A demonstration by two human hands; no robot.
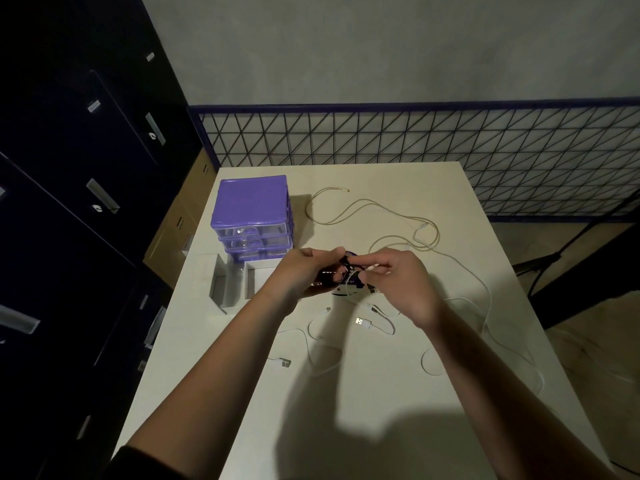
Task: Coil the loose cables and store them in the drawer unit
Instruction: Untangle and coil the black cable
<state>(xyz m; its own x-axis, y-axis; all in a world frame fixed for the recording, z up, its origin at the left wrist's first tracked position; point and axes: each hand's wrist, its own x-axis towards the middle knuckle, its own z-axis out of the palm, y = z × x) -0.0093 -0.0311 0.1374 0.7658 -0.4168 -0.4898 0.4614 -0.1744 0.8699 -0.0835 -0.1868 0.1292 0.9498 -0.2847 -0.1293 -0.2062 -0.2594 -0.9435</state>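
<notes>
No text, brand, number or sign could be read anywhere. The small pale tags on the dark cabinet doors (69, 161) at nine o'clock were blurred beyond reading. The purple drawer unit (252, 216) at eleven o'clock on the worktop (381, 393) carried no legible label, and pale marks on the dark coil (341, 275) held between the hands were too small to make out.

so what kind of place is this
Probably an office or storage room: a white table against a wire mesh partition, dark metal filing cabinets along the left, and a small purple drawer unit on the table.
</notes>
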